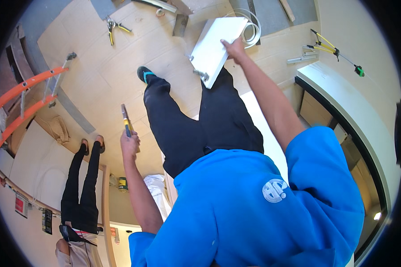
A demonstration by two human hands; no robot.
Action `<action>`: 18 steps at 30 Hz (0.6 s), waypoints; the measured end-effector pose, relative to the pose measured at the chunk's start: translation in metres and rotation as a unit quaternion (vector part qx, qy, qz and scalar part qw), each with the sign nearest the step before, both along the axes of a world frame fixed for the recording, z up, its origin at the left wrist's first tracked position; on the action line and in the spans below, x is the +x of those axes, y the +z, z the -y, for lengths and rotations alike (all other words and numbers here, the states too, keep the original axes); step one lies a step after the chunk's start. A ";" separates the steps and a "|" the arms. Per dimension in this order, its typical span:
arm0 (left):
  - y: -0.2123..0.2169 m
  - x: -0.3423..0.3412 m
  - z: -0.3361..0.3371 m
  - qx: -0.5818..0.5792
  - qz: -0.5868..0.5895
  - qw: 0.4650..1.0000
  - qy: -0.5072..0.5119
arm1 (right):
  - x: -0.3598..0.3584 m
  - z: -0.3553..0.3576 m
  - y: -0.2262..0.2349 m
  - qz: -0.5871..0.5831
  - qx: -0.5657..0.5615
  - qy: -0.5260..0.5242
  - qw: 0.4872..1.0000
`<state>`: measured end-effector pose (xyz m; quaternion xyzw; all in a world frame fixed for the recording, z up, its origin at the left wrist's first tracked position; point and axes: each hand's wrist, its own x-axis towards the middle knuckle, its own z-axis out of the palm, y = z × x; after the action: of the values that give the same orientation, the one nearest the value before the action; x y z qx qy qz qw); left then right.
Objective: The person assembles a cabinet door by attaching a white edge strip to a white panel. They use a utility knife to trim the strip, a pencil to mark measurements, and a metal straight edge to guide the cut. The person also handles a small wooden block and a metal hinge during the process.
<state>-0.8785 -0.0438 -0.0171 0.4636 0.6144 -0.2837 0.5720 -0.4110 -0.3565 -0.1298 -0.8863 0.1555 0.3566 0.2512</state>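
My right hand [236,50] grips the right edge of a white cabinet door [219,41], with the thumb over its face. The door is tilted against my right leg. Metal hinges [201,74] stick out along its near left edge. On the other side, my left hand [130,145] is closed round a hand tool [127,124] with a yellow and dark handle and a narrow metal end pointing away from me. Its exact kind is hard to make out. The tool is held in the air left of my left leg, apart from the door.
A coil of white strip [255,34] lies beside the door. Yellow-handled snips [115,29] rest on the floor. An orange ladder [29,84] stands left, near another person [80,196]. At right are a yellow-and-black tool [327,44] and a white counter with a black edge [343,95].
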 end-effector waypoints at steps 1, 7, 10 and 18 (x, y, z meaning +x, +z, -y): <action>0.010 0.016 0.015 0.002 -0.001 1.000 -0.019 | -0.001 0.002 0.001 -0.008 0.010 -0.002 1.000; 0.057 0.159 0.109 -0.040 0.095 0.993 -0.065 | -0.010 0.021 -0.018 -0.014 0.085 -0.024 0.996; 0.091 0.260 0.136 -0.188 0.146 0.965 0.108 | -0.004 0.029 -0.010 -0.038 0.091 -0.020 0.995; 0.074 0.424 0.156 -0.221 0.135 0.938 -0.228 | 0.048 0.045 0.001 0.149 0.160 -0.005 0.976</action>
<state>-0.4545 -0.1996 0.0568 0.4871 0.3306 -0.4700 0.6577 -0.3633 -0.4013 -0.1291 -0.8771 0.0612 0.2396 0.4118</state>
